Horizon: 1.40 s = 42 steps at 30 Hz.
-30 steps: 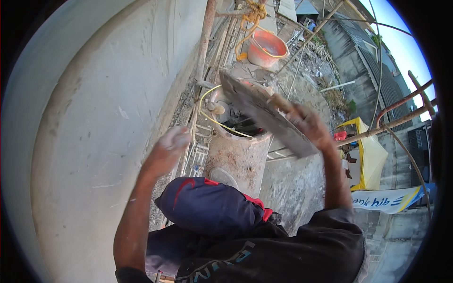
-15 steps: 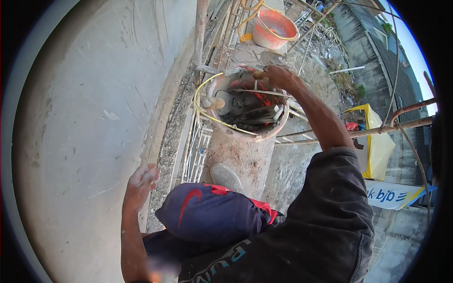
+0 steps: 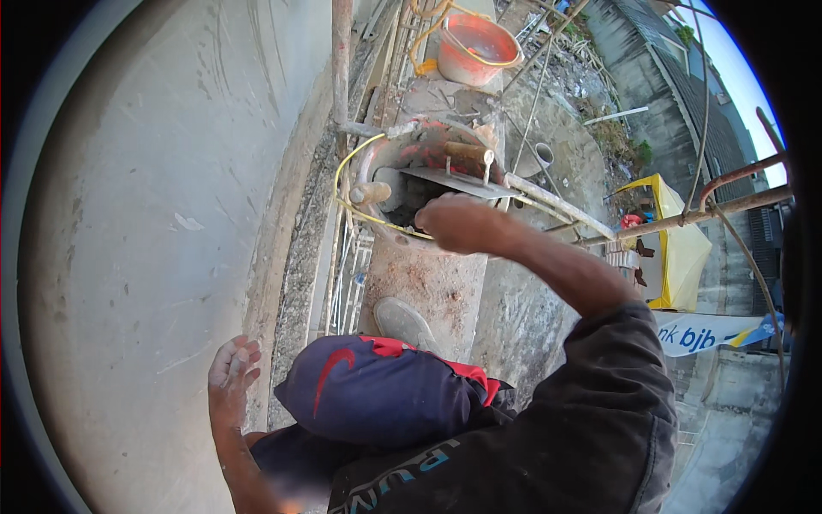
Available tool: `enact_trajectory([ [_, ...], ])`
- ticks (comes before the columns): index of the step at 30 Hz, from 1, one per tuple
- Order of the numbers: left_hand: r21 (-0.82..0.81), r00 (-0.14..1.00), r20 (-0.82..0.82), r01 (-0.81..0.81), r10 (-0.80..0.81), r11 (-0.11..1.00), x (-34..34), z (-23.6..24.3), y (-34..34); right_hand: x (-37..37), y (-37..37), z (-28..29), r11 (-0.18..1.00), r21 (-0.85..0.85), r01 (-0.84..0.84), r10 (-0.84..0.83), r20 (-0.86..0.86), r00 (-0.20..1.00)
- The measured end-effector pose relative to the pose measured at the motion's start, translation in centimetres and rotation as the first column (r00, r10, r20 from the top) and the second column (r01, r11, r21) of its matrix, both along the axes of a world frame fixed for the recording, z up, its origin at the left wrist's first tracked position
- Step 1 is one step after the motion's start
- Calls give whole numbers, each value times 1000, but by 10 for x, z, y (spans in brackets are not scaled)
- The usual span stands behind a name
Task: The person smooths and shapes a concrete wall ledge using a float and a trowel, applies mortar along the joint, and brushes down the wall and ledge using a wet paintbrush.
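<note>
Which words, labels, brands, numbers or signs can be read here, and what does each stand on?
I leave the wording uncopied:
Large blue letters, partly hidden: white banner.
Pale-to-blue letters, cut by the lower edge: black shirt.
Red curved mark, wordless: dark blue cloth.

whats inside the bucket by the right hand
In the bucket, a wooden-handled tool leans at the left, its grey blade inside; a plastering trowel sits across part of the mouth. The trowel and right hand hide what lies beneath them.

Your shirt (image 3: 548, 428): black, short-sleeved, blue-grey lettering (image 3: 435, 457)
Your pants (image 3: 394, 390): navy, red trim (image 3: 471, 379), curved red mark (image 3: 326, 377)
Your shoe (image 3: 402, 320): grey
</note>
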State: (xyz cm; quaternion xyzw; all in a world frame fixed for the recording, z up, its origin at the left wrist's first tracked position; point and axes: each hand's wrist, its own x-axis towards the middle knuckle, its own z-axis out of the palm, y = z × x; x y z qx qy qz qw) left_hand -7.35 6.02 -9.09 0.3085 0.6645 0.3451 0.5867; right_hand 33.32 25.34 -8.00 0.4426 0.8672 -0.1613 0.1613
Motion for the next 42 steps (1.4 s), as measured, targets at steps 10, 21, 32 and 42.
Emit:
enact_trajectory([
  [10, 78, 998, 50, 19, -23, 997, 1, 21, -54, -17, 52, -121, 983, 69, 168, -166, 718, 676],
  [21, 155, 998, 44, -45, 38, 987, -30, 30, -95, -87, 34, 27, 999, 49, 23, -50, 694, 718],
  [32, 41, 989, -25, -146, 147, 988, -27, 21, -58, 163, 122, 116, 605, -721, 339, -793, -582, 179],
  [42, -263, 977, -34, -213, 212, 941, -40, -27, -8, 221, 339, 15, 556, 191, 809, -620, -553, 556],
])
